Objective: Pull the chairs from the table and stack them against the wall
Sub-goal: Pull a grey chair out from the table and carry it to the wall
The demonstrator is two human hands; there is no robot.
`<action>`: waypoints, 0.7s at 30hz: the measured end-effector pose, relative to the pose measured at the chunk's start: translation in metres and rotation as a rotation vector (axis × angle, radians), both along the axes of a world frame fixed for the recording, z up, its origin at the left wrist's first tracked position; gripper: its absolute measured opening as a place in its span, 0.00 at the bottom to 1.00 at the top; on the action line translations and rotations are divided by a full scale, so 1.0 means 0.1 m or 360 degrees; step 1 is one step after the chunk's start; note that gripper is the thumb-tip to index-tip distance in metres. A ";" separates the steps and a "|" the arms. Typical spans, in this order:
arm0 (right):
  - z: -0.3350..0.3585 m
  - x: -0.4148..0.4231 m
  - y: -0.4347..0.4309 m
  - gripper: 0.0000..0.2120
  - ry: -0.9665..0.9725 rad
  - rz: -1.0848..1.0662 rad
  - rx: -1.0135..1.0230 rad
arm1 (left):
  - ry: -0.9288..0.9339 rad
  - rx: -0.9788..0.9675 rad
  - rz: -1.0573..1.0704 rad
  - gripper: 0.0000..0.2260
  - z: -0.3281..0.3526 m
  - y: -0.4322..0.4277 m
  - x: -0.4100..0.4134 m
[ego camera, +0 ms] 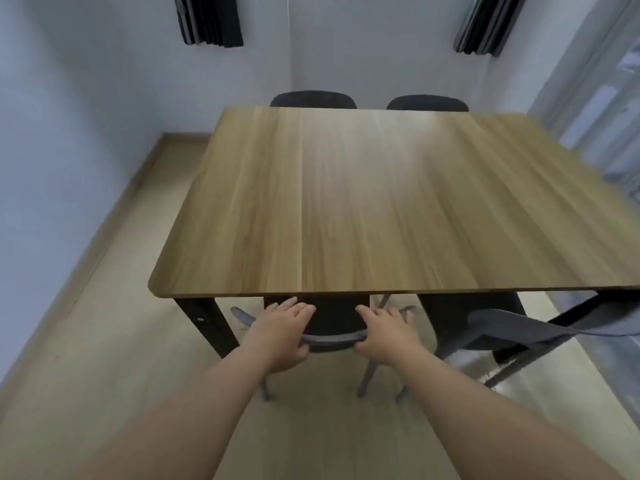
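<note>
A wooden table [381, 202] fills the middle of the view. Tucked under its near edge is a black chair [334, 323] with a grey frame. My left hand [282, 332] grips the left end of its backrest top, thumb under the grey rim. My right hand [388, 332] grips the right end the same way. A second near chair [485, 327] stands to the right, with grey cloth draped over its back. Across the table, the backs of two more black chairs [313, 99] [427, 102] show above the far edge.
A white wall [69, 133] runs along the left with a strip of bare wood floor [114, 306] beside the table. A black table leg [207, 323] stands left of my hands. Glass panels [606, 116] line the right side. Dark curtains [207, 19] hang on the far wall.
</note>
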State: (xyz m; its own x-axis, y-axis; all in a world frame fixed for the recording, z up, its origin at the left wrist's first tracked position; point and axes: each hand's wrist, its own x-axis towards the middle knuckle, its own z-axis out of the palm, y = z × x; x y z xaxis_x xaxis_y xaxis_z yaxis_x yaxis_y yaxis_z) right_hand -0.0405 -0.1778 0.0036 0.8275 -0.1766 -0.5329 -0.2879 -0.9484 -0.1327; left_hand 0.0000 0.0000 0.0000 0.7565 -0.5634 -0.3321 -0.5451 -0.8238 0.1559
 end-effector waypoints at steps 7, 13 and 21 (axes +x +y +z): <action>-0.19 0.17 0.01 0.17 0.0075 0.0086 -0.0299 | 0.0009 0.0196 0.0016 0.13 -0.28 -0.13 0.19; -0.19 0.20 -0.03 0.18 0.0078 0.0223 -0.0387 | 0.0078 0.0274 0.0017 0.13 -0.31 -0.16 0.25; -0.29 0.07 -0.10 0.19 -0.0015 0.0353 -0.0303 | -0.0196 0.0477 0.0179 0.10 -0.41 -0.20 0.02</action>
State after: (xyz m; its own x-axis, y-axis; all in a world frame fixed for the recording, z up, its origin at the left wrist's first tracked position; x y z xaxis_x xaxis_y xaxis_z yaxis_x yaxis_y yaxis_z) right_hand -0.0335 -0.1883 -0.0257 0.8620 -0.0871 -0.4994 -0.0705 -0.9962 0.0519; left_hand 0.0021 -0.0202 -0.0407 0.8532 -0.3651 -0.3724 -0.4476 -0.8791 -0.1635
